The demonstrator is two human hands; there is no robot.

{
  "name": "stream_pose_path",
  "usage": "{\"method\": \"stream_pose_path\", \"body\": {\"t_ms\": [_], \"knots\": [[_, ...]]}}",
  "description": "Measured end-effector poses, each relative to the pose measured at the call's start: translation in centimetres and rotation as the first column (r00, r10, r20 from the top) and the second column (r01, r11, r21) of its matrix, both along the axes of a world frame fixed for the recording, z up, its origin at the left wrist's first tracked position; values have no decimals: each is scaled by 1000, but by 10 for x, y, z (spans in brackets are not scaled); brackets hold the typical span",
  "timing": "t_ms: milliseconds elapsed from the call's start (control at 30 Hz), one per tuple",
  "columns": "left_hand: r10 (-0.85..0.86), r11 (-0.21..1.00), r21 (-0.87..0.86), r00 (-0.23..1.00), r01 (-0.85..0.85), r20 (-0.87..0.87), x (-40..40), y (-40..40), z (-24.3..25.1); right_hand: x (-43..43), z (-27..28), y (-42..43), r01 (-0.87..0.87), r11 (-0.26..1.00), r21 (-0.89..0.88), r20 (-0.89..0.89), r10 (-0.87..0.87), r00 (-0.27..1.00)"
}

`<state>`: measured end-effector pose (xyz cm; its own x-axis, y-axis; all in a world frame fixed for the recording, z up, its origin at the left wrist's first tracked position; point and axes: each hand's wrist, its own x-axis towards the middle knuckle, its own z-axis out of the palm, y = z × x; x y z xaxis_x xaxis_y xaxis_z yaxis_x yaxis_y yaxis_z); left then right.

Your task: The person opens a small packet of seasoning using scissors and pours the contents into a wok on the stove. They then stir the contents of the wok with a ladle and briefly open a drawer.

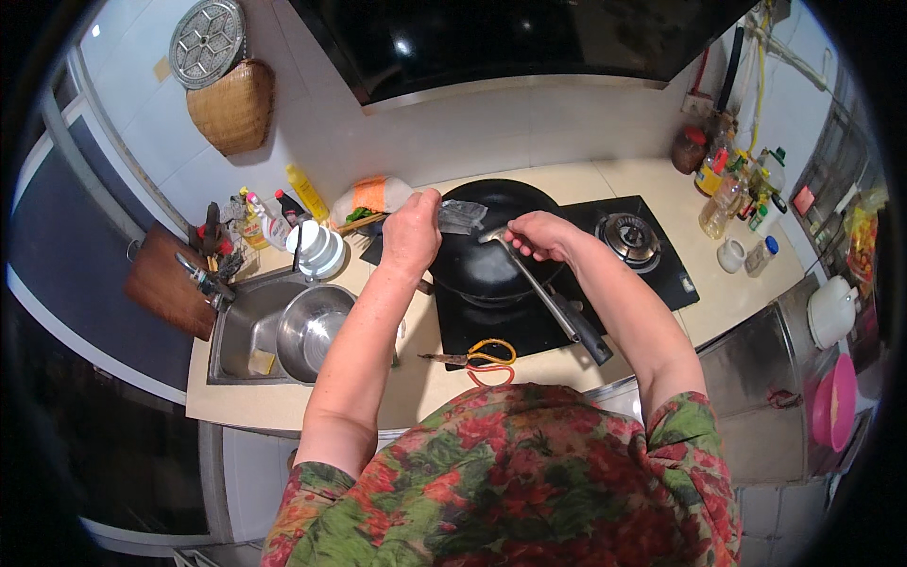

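Note:
My left hand (413, 234) is closed on a clear plastic bag (462, 215), which hangs over the left part of a black wok (482, 266). The wok stands on the left side of a black gas hob (468, 329). Over the wok's right part is my right hand (542, 236), its fingers curled beside the bent end of a metal cooking utensil (542, 290); whether they grip anything cannot be told. The utensil slants across the rim along the wok's black handle (581, 329). Scissors (475, 358) with orange and red handles lie at the hob's front left edge.
Left, a steel basin (312, 329) sits in the sink (244, 333), with white bowls (320, 251) behind. A bare burner (629, 237) is on the hob's right. Bottles (724, 205) and a small white jar (730, 255) stand farther right. The range hood (496, 42) overhangs the back.

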<state>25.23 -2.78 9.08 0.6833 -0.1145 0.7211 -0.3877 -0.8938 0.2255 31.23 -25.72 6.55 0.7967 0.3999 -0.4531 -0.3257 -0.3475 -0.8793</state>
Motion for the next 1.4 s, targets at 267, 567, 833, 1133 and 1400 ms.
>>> {"method": "stream_pose_path", "body": {"t_ms": [267,567,833,1133,1400], "knots": [[-62,984,170,997,54,38,8,6,-16,-7,-6,-12,-21,998,-53,35,22,999],[78,981,-180,997,-76,3,-1,26,-17,-20,10,-10,19,999,-34,147,-14,989],[-239,596,-715,770,-365,-592,-134,66,-133,-101,65,-12,-217,949,-228,364,290,885],[74,755,-421,703,-504,-708,-208,63,-199,-135,63,1,-341,919,-199,395,393,830],[245,964,183,914,-194,-323,-146,78,-151,-174,46,5,-331,917,-223,472,399,786]]}}
